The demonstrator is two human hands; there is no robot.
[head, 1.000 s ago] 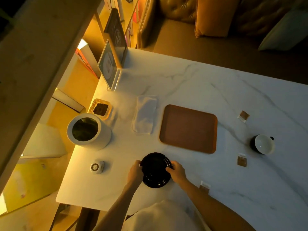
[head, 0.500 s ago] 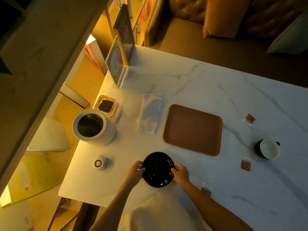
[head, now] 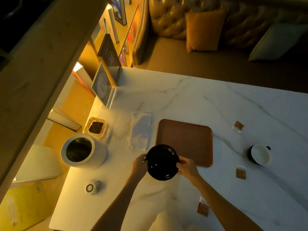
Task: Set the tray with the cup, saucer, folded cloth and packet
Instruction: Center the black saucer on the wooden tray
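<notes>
The glossy black round saucer lay on the white marble worktop short of the brown rectangular tray a moment ago. Now it overlaps the tray's near-left corner, with the left hand and right hand pinching opposite rims. Placement looks imminent, and the tray is otherwise bare.

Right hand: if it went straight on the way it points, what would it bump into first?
Beyond the saucer it grips, the right hand would probably reach the folded cloth first; depth is unclear.
</notes>
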